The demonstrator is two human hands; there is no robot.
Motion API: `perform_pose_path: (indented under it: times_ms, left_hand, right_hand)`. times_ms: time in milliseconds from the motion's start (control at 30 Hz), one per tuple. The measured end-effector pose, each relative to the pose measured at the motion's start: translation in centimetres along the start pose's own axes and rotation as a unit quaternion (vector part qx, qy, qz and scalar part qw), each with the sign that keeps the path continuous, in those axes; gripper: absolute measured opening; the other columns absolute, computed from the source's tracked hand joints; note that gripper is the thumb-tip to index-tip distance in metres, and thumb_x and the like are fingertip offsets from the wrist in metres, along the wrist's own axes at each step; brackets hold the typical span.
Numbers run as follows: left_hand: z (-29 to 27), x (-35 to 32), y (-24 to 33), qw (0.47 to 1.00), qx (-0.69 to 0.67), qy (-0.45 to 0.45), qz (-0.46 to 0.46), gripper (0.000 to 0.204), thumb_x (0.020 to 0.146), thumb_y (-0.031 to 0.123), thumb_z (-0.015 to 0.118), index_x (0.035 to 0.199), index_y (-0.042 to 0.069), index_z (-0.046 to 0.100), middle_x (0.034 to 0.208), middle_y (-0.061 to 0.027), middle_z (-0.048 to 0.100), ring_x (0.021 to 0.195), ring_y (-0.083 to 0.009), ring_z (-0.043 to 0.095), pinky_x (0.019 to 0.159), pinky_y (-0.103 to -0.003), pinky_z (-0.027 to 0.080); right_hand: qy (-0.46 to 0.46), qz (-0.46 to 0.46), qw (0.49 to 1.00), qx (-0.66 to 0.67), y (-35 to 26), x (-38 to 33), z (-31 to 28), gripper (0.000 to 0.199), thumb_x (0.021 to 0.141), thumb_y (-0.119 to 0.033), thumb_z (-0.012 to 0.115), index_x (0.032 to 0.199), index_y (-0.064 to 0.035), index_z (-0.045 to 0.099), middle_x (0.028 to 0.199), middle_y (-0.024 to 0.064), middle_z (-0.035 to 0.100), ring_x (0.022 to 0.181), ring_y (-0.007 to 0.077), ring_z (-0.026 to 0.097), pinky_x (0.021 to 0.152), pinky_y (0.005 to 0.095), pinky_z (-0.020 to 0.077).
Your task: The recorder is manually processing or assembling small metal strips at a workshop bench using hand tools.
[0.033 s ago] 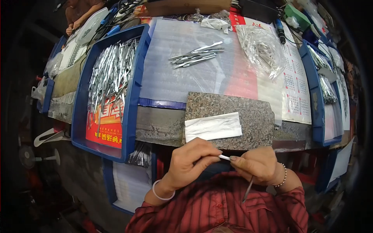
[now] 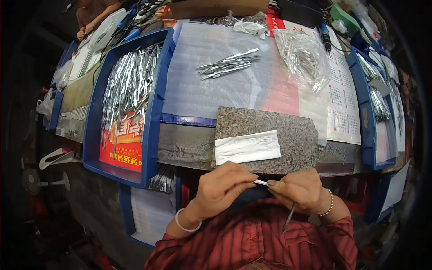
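Note:
Both my hands meet just in front of a granite slab, pinching the two ends of a slim, shiny silver metal piece (image 2: 261,182). My left hand (image 2: 225,183) grips one end between thumb and fingertips. On the other end, my right hand (image 2: 300,191) closes with its thumb on top. From below the right palm sticks a dark, thin metal rod with a pointed end (image 2: 289,219); whether it belongs to the silver piece is hidden by the fingers. A folded white cloth or paper (image 2: 247,147) lies on the granite slab (image 2: 297,144).
Several slim metal pieces (image 2: 229,65) lie on the plastic-covered table. Many similar ones fill a blue tray (image 2: 153,126) at left. A clear plastic bag (image 2: 302,58) sits at right, near another blue tray (image 2: 366,112). A person (image 2: 92,18) works at the far left.

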State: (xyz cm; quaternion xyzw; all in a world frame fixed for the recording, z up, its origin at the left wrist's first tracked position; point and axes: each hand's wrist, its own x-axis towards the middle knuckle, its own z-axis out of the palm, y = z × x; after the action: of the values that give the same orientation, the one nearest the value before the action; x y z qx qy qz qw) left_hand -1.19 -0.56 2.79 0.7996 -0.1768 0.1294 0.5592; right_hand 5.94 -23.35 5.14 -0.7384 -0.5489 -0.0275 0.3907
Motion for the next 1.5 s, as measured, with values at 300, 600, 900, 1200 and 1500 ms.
perform_pose_path:
  times_ms: [300, 600, 900, 1200, 1500]
  left_hand:
    - [0.1, -0.2, -0.5, 0.995, 0.070, 0.024, 0.071, 0.024, 0.071, 0.000, 0.078, 0.093, 0.003, 0.069, 0.080, -0.0091, 0.065, 0.069, -0.0223, 0.065, 0.060, -0.032, 0.050]
    - [-0.2, 0.3, -2.3, 0.976, 0.176, 0.027, 0.126, 0.027, 0.068, 0.000, 0.079, 0.092, 0.005, 0.067, 0.084, -0.0062, 0.064, 0.077, -0.0240, 0.064, 0.070, -0.035, 0.045]
    - [-1.5, 0.7, -3.0, 0.967, 0.209, 0.054, 0.138, 0.024, 0.068, 0.002, 0.072, 0.092, 0.004, 0.069, 0.082, -0.0053, 0.062, 0.076, -0.0210, 0.062, 0.068, -0.034, 0.044]
    - [-0.8, 0.5, -4.1, 0.964, 0.252, 0.044, 0.075, 0.023, 0.072, 0.001, 0.069, 0.094, 0.007, 0.068, 0.084, -0.0037, 0.063, 0.085, -0.0203, 0.065, 0.083, -0.037, 0.040]
    - [-0.8, 0.5, -4.0, 0.968, 0.243, 0.007, 0.070, 0.022, 0.074, 0.001, 0.068, 0.095, 0.009, 0.066, 0.087, -0.0017, 0.061, 0.097, -0.0216, 0.065, 0.089, -0.042, 0.037]
  right_hand:
    - [-0.019, 0.113, 0.989, 0.091, 0.0, 0.9, -0.5, 0.022, 0.075, -0.005, 0.077, 0.096, -0.0074, 0.069, 0.061, 0.0045, 0.052, 0.047, 0.0206, 0.056, 0.041, 0.0318, 0.0420]
    - [-0.014, 0.289, 0.937, 0.193, 0.6, 1.9, -0.1, 0.011, 0.084, -0.004, 0.072, 0.094, -0.0002, 0.069, 0.073, 0.0074, 0.066, 0.061, 0.0105, 0.063, 0.054, 0.0247, 0.0461]
    - [0.006, 0.336, 0.933, 0.125, 1.0, 2.2, 0.1, 0.011, 0.091, -0.006, 0.064, 0.100, 0.0001, 0.067, 0.079, 0.0122, 0.067, 0.066, 0.0180, 0.066, 0.061, 0.0277, 0.0510]
    - [-0.046, 0.298, 0.953, -0.026, -0.7, 0.5, -0.5, 0.026, 0.088, 0.000, 0.061, 0.114, -0.0024, 0.065, 0.100, 0.0189, 0.069, 0.084, 0.0335, 0.070, 0.072, 0.0328, 0.0542]
    - [0.091, 0.169, 0.981, 0.023, 0.8, 0.9, -2.6, 0.030, 0.101, -0.024, 0.047, 0.100, 0.0002, 0.064, 0.108, 0.0191, 0.068, 0.065, 0.0279, 0.061, 0.062, 0.0333, 0.0509]
